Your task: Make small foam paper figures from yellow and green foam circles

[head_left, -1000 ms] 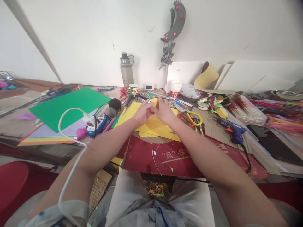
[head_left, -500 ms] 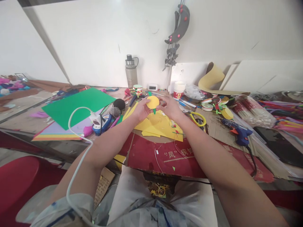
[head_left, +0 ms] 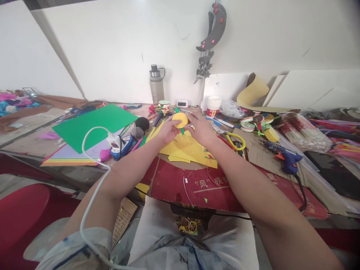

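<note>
A small round craft piece with a yellow disc face [head_left: 180, 119] and green tabs at top and bottom is held above the table. My left hand [head_left: 168, 130] grips it from the left, its thumb lying on the yellow face. On the other side my right hand [head_left: 199, 129] has its fingers curled against the rim. Beneath both hands lie yellow paper sheets [head_left: 177, 148]. Close to my right forearm are yellow-and-red-handled scissors [head_left: 238, 140]. Similar finished-looking round pieces [head_left: 164, 105] stand behind my hands.
Left are a green sheet [head_left: 92, 125] and a white cable [head_left: 92, 202] crossing my left arm. A glue gun [head_left: 289, 159] and a black phone [head_left: 332, 172] lie right. Paper cups [head_left: 213, 107] and a bottle [head_left: 156, 86] stand behind. Red cardboard [head_left: 174, 187] covers the front edge.
The craft piece has turned so its yellow disc faces me; earlier it was edge-on between my hands. Since then it has tilted slightly. The view has shifted a little to the left.
</note>
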Available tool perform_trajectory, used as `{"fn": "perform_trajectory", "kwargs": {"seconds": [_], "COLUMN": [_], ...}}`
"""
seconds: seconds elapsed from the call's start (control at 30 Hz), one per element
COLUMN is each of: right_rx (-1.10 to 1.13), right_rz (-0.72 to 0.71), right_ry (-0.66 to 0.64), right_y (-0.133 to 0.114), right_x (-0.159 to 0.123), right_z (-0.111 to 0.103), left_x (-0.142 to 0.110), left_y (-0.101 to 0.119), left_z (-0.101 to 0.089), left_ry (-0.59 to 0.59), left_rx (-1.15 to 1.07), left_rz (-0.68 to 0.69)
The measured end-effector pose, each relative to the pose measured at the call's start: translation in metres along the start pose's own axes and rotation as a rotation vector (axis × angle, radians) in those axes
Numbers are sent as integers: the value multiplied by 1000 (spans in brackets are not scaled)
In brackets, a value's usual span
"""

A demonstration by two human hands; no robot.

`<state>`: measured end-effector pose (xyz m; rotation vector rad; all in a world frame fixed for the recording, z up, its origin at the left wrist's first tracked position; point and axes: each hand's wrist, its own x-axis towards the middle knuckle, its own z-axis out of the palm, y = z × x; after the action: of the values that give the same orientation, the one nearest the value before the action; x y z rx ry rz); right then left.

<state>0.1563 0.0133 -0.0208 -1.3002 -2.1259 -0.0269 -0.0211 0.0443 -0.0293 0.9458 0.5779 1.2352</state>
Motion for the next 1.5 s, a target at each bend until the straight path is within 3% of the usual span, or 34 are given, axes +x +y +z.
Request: {"fn": "perform_trajectory", "kwargs": {"seconds": [0.2, 0.37, 0.67, 1.03, 1.33, 1.5], "right_rx": [41, 34, 89, 39, 38, -4], "right_rz": [-15, 4, -71, -142, -151, -155], "right_ry": [26, 57, 116, 207, 261, 244], "right_y": [8, 9, 27, 34, 34, 29], "right_x": [2, 3, 7, 5, 5, 1], "right_z": [7, 5, 24, 31, 36, 31], "left_x": [0, 5, 7, 7, 12, 10], "left_y": [-2, 1, 0, -4, -7, -10], "left_z": [1, 2, 3, 3, -1, -6], "left_ry": [-77, -16, -21, -66, -139, -225], "left_rx": [14, -65, -91, -127, -77, 27], "left_rz": [-71, -187, -194, 17, -18, 105]}}
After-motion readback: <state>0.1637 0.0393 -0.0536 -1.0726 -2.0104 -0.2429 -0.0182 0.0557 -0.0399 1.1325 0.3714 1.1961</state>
